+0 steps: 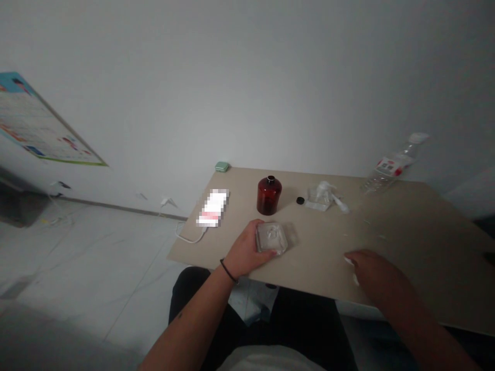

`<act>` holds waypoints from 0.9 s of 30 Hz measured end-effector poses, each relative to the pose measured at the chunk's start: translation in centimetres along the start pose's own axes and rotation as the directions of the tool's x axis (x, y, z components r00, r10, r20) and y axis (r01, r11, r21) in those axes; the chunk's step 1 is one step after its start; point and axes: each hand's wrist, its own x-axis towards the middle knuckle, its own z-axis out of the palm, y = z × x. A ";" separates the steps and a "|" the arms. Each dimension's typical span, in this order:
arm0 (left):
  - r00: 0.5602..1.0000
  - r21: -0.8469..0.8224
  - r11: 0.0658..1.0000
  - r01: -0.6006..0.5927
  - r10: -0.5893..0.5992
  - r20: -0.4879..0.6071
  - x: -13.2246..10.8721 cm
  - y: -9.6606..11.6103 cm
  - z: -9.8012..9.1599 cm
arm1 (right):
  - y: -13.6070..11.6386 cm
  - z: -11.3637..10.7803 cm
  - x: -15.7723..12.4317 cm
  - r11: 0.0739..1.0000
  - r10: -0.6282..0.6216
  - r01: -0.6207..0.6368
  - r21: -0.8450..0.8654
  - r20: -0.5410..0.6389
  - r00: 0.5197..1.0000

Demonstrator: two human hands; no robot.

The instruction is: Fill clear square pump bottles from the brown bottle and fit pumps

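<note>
My left hand (247,252) is wrapped round a clear square container (271,238) near the front edge of the table, with fingers and thumb on opposite sides. My right hand (373,270) is low over the table to the right, its fingers closed on a small white piece (349,260) that may be tissue; most of it is hidden. Beyond the container stands a dark red see-through bottle (269,196) with an open neck. A small black cap (300,200) lies to its right. Farther right, a white pump head (325,188) rests at another clear container (315,205).
A clear plastic bottle (389,167) with a white cap stands at the back right. At the left lie a phone (213,207) with a white cable (189,240) and a small green case (221,166). The wall borders the table's (309,268) far edge. Small white scraps lie on the right.
</note>
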 end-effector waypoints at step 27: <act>0.999 0.024 0.999 -0.029 0.029 0.018 0.1 0.7 -0.3 | -17.9 -8.3 13.6 0.843 -0.508 0.454 0.288 0.152 0.848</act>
